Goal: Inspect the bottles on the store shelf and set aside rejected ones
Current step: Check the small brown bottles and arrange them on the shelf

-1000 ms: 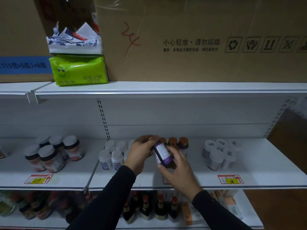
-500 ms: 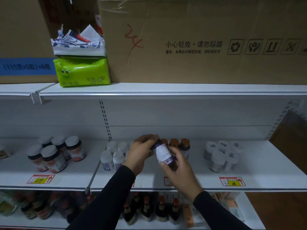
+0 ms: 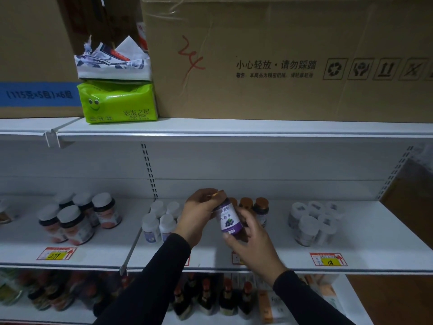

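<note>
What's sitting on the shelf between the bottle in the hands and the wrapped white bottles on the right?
In the head view, amber-capped bottles stand just behind the held purple-labelled bottle; from them to the wrapped white bottles the shelf is bare.

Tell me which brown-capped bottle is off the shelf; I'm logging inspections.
The purple-labelled bottle, tilted and gripped by both the left hand and right hand; the others stand behind.

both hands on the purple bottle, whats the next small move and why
Probably turn the purple-label bottle a little further between the hands. The left hand grips the cap end, the right hand holds the base, and it is tilted above the shelf, only its front label showing. Nothing visible yet decides reject or return to the orange-capped bottles.
</note>
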Tool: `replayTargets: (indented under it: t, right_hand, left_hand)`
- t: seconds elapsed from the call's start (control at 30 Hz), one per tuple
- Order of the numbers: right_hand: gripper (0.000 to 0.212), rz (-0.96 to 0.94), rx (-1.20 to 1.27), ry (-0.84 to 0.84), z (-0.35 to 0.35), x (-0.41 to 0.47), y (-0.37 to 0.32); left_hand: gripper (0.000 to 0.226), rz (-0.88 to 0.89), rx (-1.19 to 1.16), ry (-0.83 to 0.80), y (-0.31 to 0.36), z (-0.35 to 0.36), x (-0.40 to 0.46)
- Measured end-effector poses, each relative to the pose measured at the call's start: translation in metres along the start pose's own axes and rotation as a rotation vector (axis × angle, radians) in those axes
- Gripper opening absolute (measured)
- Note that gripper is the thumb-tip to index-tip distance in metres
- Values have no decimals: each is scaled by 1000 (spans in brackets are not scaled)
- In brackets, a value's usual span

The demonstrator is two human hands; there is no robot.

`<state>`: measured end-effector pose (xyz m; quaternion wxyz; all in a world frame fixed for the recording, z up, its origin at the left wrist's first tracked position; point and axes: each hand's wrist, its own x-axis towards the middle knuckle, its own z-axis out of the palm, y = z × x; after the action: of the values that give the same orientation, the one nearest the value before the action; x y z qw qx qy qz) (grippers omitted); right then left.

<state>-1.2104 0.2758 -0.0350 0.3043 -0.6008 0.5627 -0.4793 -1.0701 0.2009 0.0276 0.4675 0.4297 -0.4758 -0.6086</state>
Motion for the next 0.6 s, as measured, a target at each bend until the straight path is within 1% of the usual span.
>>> replayTargets:
  t: [0.07, 0.17, 0.27, 0.33, 0.37, 0.5, 0.6]
  right_hand:
    - [57, -4, 27, 2, 0, -1, 0]
    - [57, 7, 39, 0, -1, -2, -1]
    - [51, 16, 35, 8, -2, -3, -4]
    - [47, 9, 19, 39, -3, -2, -6]
    - [50, 4, 6, 53, -3, -1, -6]
    - [79, -7, -36, 31, -1, 3, 0]
    - [86, -11, -60, 25, 0, 3, 2]
  left_hand:
    - [26, 31, 70, -23, 1, -1, -1]
    - [16, 88, 164, -53, 2, -2, -4]
    - [16, 99, 241, -89, 0, -1, -4]
    - [19, 17, 244, -99, -4, 1, -3]
    - [22, -52, 214, -93, -7, 1, -2]
    - [40, -306, 151, -99, -14, -1, -1]
    - [45, -393, 154, -101, -16, -2, -1]
